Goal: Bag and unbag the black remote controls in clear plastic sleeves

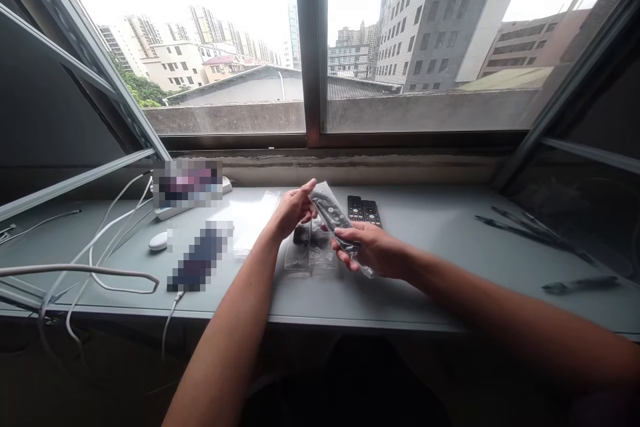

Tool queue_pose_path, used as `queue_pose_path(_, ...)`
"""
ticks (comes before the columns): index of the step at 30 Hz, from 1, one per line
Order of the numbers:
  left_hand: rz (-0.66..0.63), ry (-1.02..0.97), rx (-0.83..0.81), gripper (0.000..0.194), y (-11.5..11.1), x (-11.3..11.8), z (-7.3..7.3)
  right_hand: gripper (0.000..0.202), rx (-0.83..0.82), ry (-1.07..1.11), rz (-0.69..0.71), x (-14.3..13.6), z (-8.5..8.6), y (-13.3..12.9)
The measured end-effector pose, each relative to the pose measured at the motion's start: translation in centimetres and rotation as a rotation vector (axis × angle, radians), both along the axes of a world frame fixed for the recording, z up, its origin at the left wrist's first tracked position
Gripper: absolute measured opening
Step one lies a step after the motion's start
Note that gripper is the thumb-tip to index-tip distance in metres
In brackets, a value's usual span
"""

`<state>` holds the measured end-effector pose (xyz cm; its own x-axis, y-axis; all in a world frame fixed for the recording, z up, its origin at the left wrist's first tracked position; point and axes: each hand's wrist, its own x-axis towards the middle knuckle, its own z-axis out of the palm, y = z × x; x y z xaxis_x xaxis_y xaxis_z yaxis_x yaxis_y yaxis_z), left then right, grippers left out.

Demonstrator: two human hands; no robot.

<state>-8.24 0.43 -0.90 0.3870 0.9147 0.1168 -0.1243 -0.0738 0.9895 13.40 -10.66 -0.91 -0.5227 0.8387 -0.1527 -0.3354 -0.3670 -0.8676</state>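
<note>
So we've got one bagged remote (331, 211) gripped by our left hand (290, 215) and right hand (381, 251), two unbagged remotes (355, 208) lying beyond on the worktop (425, 300).

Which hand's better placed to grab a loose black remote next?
Right hand, likely: it's nearer the loose remotes. The left hand is at the far end of the bagged remote. Right grips that, so must release first.

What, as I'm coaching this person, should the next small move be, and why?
Perhaps the left hand should smooth the clear bag at its upper end: its fingers are there, the remote looks inside, and the right hand holds the lower part.
</note>
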Motion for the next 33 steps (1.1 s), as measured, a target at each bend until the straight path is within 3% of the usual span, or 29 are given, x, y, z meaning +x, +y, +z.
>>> queue_pose_path(2, 0.008, 0.014, -0.016, 0.058, 0.2, -0.1, -0.1, 0.024, -0.011, 0.013, 0.003, -0.1, -0.1, -0.2)
queue_pose_path(6, 0.078, 0.008, -0.048, 0.048, 0.5, 0.0, -0.4, 0.026, -0.027, -0.022, 0.002, -0.1, -0.5, -0.3)
queue_pose_path(11, 0.109, 0.013, 0.017, 0.048, 0.5, 0.2, -0.4, 0.028, -0.061, -0.033, 0.024, 0.0, -0.8, -0.4)
queue_pose_path(18, -0.004, 0.098, 0.013, 0.056, 0.5, -0.2, -0.3, 0.033, -0.038, -0.040, 0.028, 0.1, -1.0, -0.3)
queue_pose_path(22, 0.032, 0.073, 0.062, 0.051, 0.6, -0.3, -0.3, 0.033, -0.035, -0.063, 0.049, 0.2, -1.0, -0.2)
queue_pose_path(28, 0.020, 0.121, 0.061, 0.059, 0.5, 0.0, -0.6, 0.033, -0.032, -0.029, -0.005, 0.1, -0.6, -0.3)
queue_pose_path(33, 0.041, 0.165, 0.140, 0.056, 0.7, -0.2, -0.7, 0.029, -0.016, -0.108, 0.060, 0.3, -0.9, 0.0)
